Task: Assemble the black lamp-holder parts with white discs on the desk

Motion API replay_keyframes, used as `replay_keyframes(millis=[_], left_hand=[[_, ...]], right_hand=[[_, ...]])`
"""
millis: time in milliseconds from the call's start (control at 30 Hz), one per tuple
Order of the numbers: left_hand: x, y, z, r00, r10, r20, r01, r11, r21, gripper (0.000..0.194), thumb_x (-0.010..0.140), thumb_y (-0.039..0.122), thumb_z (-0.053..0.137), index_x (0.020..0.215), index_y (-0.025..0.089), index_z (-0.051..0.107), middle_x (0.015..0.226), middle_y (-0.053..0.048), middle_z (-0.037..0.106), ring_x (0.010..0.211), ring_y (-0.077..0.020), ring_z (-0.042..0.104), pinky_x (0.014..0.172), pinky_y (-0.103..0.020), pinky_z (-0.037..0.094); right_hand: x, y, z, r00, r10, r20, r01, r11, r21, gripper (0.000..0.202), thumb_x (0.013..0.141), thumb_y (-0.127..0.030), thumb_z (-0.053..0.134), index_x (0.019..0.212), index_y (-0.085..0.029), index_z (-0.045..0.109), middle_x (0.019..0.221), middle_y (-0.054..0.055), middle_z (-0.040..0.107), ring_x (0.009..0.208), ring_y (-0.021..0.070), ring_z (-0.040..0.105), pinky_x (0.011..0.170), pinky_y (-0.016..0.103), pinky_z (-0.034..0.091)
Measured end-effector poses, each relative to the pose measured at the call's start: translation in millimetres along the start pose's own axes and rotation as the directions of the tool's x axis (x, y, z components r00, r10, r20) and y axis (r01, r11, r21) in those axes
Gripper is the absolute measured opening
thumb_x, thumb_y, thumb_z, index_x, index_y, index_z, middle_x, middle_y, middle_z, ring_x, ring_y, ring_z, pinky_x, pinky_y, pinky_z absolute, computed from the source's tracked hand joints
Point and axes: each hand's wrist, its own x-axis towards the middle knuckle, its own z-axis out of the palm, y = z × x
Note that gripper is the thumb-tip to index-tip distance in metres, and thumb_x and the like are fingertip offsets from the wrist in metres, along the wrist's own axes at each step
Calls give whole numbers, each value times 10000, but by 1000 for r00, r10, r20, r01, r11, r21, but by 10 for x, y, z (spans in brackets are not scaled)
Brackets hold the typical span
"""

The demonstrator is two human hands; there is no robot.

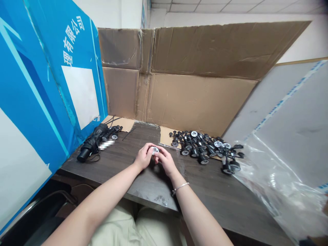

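Near the middle of the dark wooden table (115,169), my two hands meet around a small round part with a white, holed face (155,150). My left hand (144,156) grips it from the left, fingers curled over its top. From the other side my right hand (165,160) pinches it between thumb and fingers. The rest of the part is hidden by my fingers. To the right lies a pile of black parts with round cup-like ends (194,150), some showing white or grey discs.
A folded black umbrella (93,141) lies at the left with several small black parts (115,131) beside it. Cardboard (200,102) stands along the back, a blue panel (56,85) at the left. Clear plastic sheeting (271,188) hangs over the right edge.
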Motion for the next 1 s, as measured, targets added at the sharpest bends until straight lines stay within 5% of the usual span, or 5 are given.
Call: replay_keyframes(millis=[400,633,1000], left_hand=[[-3,-62,49,994,106,-7,-105,989,108,174,860,247,342,905,175,494,899,-70,627,838,-164,600,739,-290,470],[-3,-71,63,992,126,-21,-123,985,121,154,863,239,346,903,179,483,914,-77,624,855,-169,601,744,-297,476],[2,-47,33,997,50,-59,-53,997,-51,267,891,291,298,993,176,515,929,-55,613,806,-140,589,744,-272,471]], right_hand=[[-9,29,-32,992,-123,-8,121,984,-131,277,679,-317,571,918,-180,544,467,-82,456,393,71,386,423,218,311],[-14,43,-27,986,-169,-6,166,973,-159,302,699,-332,581,954,-179,530,500,-66,488,406,83,431,426,233,378],[-10,28,67,988,-150,-30,150,988,-28,377,645,-358,655,964,-208,523,648,-23,582,494,117,529,508,270,467]])
